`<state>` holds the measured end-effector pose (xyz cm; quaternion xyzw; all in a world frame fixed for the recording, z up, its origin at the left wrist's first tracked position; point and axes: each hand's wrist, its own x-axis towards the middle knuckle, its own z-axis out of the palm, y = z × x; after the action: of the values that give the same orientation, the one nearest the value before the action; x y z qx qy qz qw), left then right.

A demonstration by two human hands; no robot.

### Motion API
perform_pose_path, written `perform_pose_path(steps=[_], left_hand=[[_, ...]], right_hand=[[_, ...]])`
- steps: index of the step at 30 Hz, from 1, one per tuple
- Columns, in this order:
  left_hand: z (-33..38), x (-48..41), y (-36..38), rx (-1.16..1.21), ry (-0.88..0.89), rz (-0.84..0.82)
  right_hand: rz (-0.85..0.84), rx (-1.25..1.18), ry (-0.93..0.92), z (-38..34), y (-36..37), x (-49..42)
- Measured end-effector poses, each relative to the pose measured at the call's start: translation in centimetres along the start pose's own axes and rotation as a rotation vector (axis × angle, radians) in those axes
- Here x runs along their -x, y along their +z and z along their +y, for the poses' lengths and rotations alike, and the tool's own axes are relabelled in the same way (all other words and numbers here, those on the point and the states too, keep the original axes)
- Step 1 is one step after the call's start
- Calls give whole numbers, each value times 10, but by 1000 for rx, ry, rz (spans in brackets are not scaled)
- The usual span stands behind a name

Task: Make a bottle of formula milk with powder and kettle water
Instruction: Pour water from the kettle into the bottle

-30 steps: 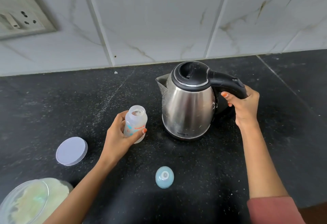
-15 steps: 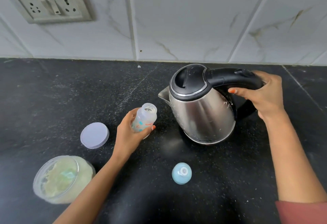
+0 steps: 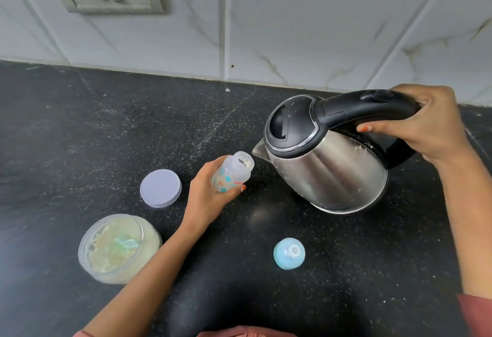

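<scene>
I had lifted and tipped the kettle [image 3: 327, 168], right hand [image 3: 428, 128] fingers clamped on its handle [image 3: 354, 104]; left hand [image 3: 206, 198] fingers gripped the bottle [image 3: 234, 172] just beside the spout [image 3: 258, 150], so pouring seemed next.

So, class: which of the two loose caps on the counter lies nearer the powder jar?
The flat lilac lid, just beyond the open jar; the domed blue cap lies farther right, nearer the kettle.
</scene>
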<state>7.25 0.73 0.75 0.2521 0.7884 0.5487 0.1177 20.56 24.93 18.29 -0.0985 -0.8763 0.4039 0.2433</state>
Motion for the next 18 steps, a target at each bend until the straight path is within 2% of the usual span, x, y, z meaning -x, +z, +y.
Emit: perform_pose_path(steps=[5, 18], left_hand=[[-1, -1, -3, -21, 10, -13], [1, -1, 0, -54, 23, -41]], right_hand=[[-31, 110, -20, 1, 0, -7], [-131, 213, -55, -15, 4, -12]])
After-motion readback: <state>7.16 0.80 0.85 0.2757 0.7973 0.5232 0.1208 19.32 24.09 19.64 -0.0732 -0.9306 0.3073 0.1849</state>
